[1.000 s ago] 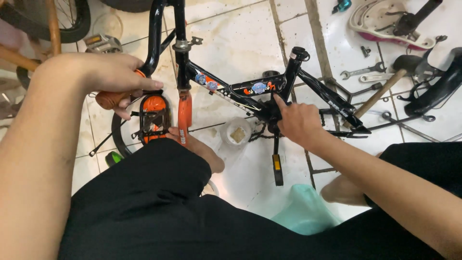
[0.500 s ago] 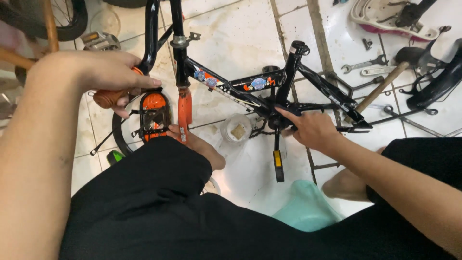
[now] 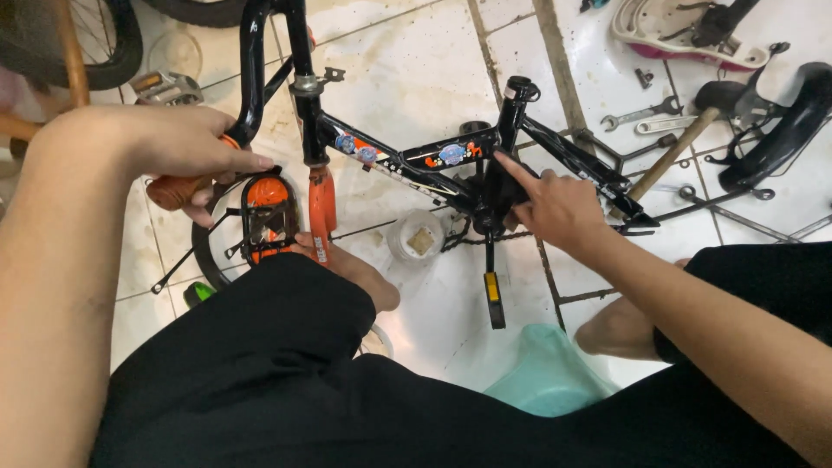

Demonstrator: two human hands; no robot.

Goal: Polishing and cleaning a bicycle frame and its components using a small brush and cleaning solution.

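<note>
- Small black bicycle frame (image 3: 451, 160) is laid on its side on the tiled floor (image 3: 407, 78), between the knees, so the crank area faces up.
- Left hand (image 3: 173, 147) is clenched round the orange handlebar grip (image 3: 169, 192); judged to steady the frame.
- Right hand (image 3: 555, 204) is released, holding nothing; index finger is extended onto the frame by the seat tube.
- Wrenches (image 3: 641, 114) and hammer (image 3: 685, 143) lie near, right of the frame.
</note>
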